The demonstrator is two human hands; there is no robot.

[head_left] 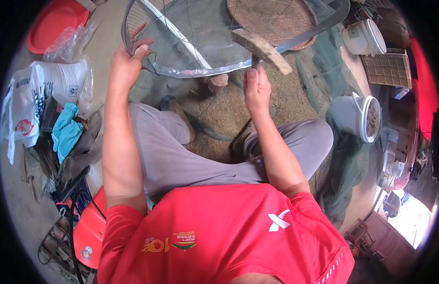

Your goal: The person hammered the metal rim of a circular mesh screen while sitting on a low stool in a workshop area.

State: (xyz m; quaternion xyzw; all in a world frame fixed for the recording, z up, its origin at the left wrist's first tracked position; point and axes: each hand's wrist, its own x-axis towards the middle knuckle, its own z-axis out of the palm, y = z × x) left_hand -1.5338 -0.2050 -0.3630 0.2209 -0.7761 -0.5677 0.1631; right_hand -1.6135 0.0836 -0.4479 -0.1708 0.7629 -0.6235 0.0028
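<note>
My left hand [129, 59] is closed on the left rim of a large wire-mesh sieve [205, 33], thumb and fingers on either side of the edge. A pale pole [176, 33] runs slantwise along the mesh. In my right hand [257, 92] is a T-shaped tool with a curved, worn wooden head [262, 49] and a short dark handle. Its head overlaps the sieve's near rim in view; whether they touch I cannot tell. Brown grain-like material [224, 111] lies spread between my legs, below the sieve. A blunt brownish stump [218, 81] shows just under the rim.
A round woven tray [271, 21] lies beyond the mesh. Green netting [342, 175] spreads along the right, near a white bucket [357, 116] of brown material and another white bucket [364, 38]. At left are a white sack [63, 78], turquoise cloth [67, 130] and red basin [58, 23].
</note>
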